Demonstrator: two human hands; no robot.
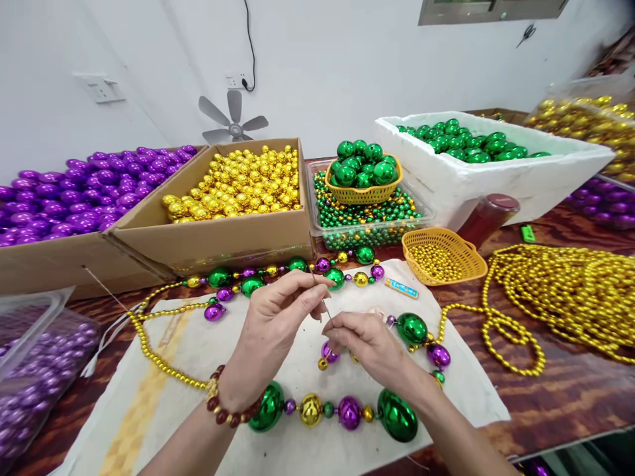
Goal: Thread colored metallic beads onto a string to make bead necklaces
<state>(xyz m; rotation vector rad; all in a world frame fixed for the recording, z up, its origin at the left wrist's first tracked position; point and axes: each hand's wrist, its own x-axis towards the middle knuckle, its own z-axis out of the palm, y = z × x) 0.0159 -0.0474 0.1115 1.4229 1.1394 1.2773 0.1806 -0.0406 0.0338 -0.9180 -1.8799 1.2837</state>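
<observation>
My left hand (275,324), with a beaded bracelet at the wrist, pinches a thin needle-like wire (326,309) above the cloth. The fingertips of my right hand (372,342) are closed around the lower end of the same wire. Just under my right fingers hang or lie a purple bead (328,352) and a small gold bead (323,363); my fingers partly hide them. A strand of large green, gold and purple beads (350,412) curves across the white cloth (292,456) near me. Its right side runs up past a green bead (411,328).
Behind stand cardboard boxes of purple beads (99,185) and gold beads (243,182), a clear tub (367,235), and a white foam box (496,178). To the right are a yellow basket (471,268), a red-brown jar (489,218) and piled gold bead strands (570,297).
</observation>
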